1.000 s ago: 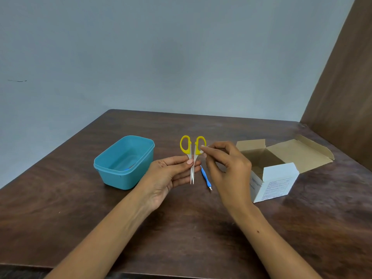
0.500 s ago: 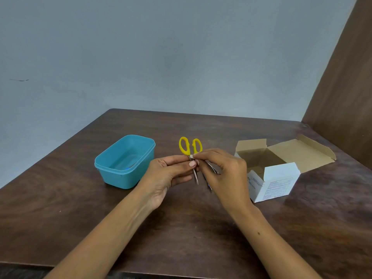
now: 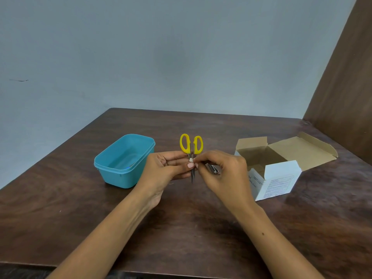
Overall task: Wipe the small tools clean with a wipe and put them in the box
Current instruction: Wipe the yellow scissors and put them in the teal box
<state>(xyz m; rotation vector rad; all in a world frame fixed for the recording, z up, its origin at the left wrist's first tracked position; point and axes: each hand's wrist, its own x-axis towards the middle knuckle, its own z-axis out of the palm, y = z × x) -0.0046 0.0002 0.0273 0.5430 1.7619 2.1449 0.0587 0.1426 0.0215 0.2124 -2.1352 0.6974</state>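
soft, even indoor light, moderately bright, no glare

the dark brown wooden tabletop [image 3: 201, 234] carries only faint, diffuse shadows under the forearms; the wide lens bends the tabletop's near edge and spreads its corners, and fine detail is slightly soft, with small print on the white cardboard carton [image 3: 277, 184] unreadable.

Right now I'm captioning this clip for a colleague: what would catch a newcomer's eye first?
The yellow-handled scissors, held upright mid-table by the left hand while the right hand pinches at their pivot. Then the blue tub to their left and the open cardboard box to their right.
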